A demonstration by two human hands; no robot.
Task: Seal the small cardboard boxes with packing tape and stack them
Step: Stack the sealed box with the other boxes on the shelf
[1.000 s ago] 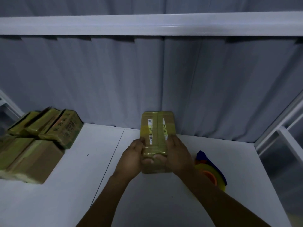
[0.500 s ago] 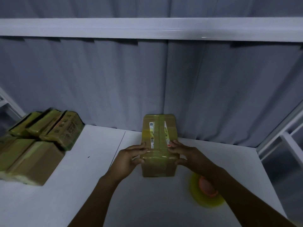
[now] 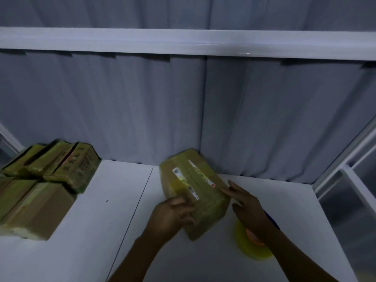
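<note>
Small cardboard box [image 3: 195, 192] sits at mid-worktop, close to the grey curtain [image 3: 142, 108] and turned askew, its far end toward the left and its near end toward the right. Glossy tape runs along its top, with white label strips beside it. Motion blur: cannot tell whether the box rests on the white worktop [image 3: 81, 251] or is lifted off it.

Left hand [image 3: 173, 214] grips the box at its near-left edge, fingers curled onto the top. Right hand [image 3: 246, 206] lies flat with fingers straight, its tips touching the box's right edge and holding nothing.

Yellow tape roll [image 3: 250, 249] with an orange core lies flat on the worktop just near-right of the box, partly hidden under the right wrist.

Pile of taped boxes [image 3: 40, 190] at the left edge of the worktop, well apart from the hands: several on edge in a row at the back, larger ones in front.

White shelf rail [image 3: 183, 41] crosses overhead.
</note>
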